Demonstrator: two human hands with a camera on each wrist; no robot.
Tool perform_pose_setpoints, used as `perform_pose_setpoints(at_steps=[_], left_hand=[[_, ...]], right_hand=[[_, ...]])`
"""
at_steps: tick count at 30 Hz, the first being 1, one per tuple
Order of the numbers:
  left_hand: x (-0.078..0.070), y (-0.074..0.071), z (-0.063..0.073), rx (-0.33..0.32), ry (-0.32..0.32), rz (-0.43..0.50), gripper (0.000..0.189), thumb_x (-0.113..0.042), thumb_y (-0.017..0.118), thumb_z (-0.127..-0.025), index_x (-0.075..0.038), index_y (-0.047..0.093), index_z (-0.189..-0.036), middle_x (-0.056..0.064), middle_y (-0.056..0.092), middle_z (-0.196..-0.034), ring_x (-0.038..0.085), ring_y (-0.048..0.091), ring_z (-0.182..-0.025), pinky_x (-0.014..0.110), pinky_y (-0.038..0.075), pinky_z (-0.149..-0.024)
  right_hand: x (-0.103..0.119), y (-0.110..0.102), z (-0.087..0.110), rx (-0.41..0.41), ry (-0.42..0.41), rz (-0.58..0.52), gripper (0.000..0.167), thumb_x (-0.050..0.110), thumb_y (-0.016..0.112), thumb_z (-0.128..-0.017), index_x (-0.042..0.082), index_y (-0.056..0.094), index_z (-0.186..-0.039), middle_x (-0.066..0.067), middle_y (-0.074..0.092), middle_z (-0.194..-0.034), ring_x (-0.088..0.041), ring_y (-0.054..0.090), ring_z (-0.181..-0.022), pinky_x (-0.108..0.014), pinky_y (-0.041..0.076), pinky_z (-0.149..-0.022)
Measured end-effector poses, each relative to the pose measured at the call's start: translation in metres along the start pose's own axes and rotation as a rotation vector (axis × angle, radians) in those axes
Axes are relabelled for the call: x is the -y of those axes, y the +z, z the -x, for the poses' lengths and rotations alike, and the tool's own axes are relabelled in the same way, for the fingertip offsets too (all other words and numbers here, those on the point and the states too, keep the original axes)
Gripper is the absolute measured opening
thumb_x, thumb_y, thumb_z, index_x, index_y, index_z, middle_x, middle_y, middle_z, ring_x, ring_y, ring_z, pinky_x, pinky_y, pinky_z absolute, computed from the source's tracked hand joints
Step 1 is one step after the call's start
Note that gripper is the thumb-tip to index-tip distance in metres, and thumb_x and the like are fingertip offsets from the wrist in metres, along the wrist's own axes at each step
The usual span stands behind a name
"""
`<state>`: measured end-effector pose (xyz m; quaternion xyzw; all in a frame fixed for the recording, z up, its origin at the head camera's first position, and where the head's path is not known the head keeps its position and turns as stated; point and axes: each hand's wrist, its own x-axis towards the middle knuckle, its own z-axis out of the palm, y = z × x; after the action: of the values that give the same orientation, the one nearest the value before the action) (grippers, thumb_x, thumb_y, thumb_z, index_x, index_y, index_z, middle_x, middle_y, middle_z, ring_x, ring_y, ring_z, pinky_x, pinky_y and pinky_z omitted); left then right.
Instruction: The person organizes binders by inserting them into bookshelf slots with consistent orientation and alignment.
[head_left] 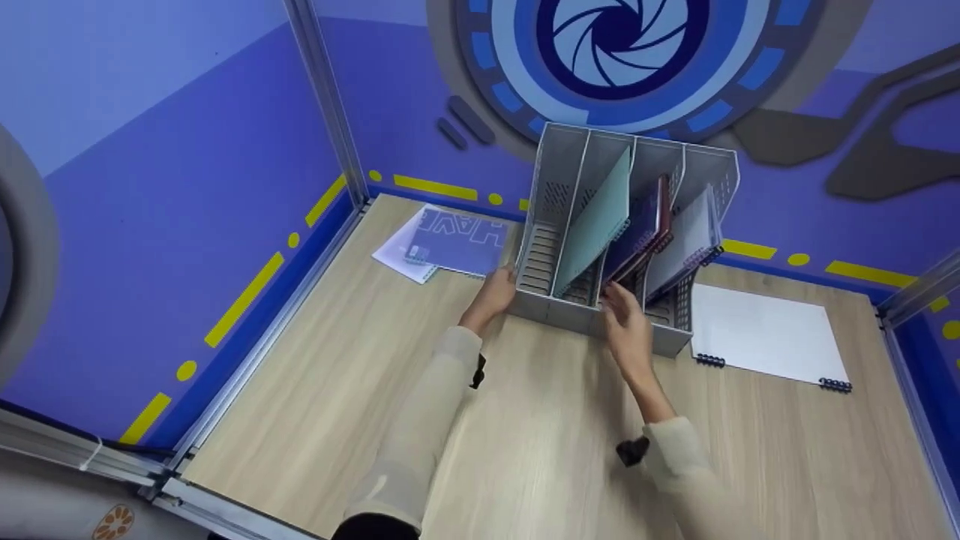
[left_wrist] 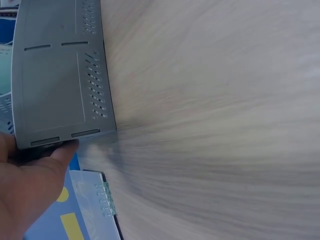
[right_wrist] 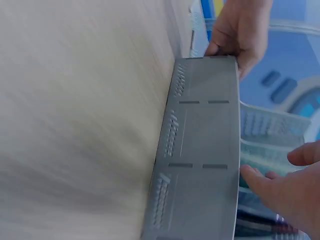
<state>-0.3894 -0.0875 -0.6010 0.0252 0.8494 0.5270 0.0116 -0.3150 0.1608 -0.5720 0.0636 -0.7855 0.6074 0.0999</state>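
A grey magazine file rack (head_left: 562, 310) with several slots stands at the back of the table. At its front left corner my left hand (head_left: 493, 295) grips the edge; the left wrist view shows the thumb against the rack's front corner. My right hand (head_left: 630, 326) is at the front rim, thumb and fingers spread apart, a fingertip right at the edge. Just behind it leans a dark purple notebook (head_left: 628, 244) beside a red-brown one (head_left: 664, 206). A pale green notebook (head_left: 600, 225) slants in the slot to their left. White spiral notebooks (head_left: 686, 240) fill the right slot.
Left of the rack, a purple-looking notebook with large lettering (head_left: 465, 240) overlaps a paler notebook (head_left: 397, 251). A white spiral notebook (head_left: 765, 330) lies flat on the right. Painted panels (head_left: 247, 150) and metal posts (head_left: 330, 97) enclose the wooden table (head_left: 540, 435).
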Motion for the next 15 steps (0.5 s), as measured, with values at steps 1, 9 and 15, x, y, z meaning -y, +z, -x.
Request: perform_pose_setpoints(at_steps=[1,9,15], left_hand=[[-0.001,0.001,0.0,-0.001,-0.003,-0.004,0.038,-0.005,0.033,-0.108,0.013,0.052,-0.136,0.028,0.058,-0.135,0.034,0.052,-0.131,0.044,0.041,-0.11],[-0.004,0.006,0.0,-0.029,-0.009,0.031,0.043,-0.003,0.034,-0.108,0.013,0.041,-0.146,0.029,0.051,-0.144,0.036,0.046,-0.138,0.044,0.036,-0.115],[-0.03,0.015,0.018,-0.126,-0.049,-0.051,0.058,-0.007,0.042,-0.107,0.003,0.019,-0.159,0.024,0.028,-0.161,0.036,0.032,-0.148,0.044,0.03,-0.118]], right_hand=[[-0.003,-0.006,0.006,-0.011,0.006,-0.026,0.045,-0.003,0.053,-0.102,-0.008,0.046,-0.146,-0.027,0.053,-0.143,-0.039,0.053,-0.131,-0.031,0.047,-0.104],[-0.023,-0.054,0.058,-0.038,0.163,-0.19,0.046,-0.005,0.045,-0.104,-0.006,0.039,-0.15,-0.026,0.046,-0.149,-0.038,0.048,-0.136,-0.028,0.048,-0.102],[-0.035,-0.081,0.087,-0.072,0.254,-0.199,0.047,0.0,0.046,-0.106,-0.004,0.038,-0.152,-0.023,0.046,-0.151,-0.035,0.048,-0.136,-0.029,0.047,-0.102]])
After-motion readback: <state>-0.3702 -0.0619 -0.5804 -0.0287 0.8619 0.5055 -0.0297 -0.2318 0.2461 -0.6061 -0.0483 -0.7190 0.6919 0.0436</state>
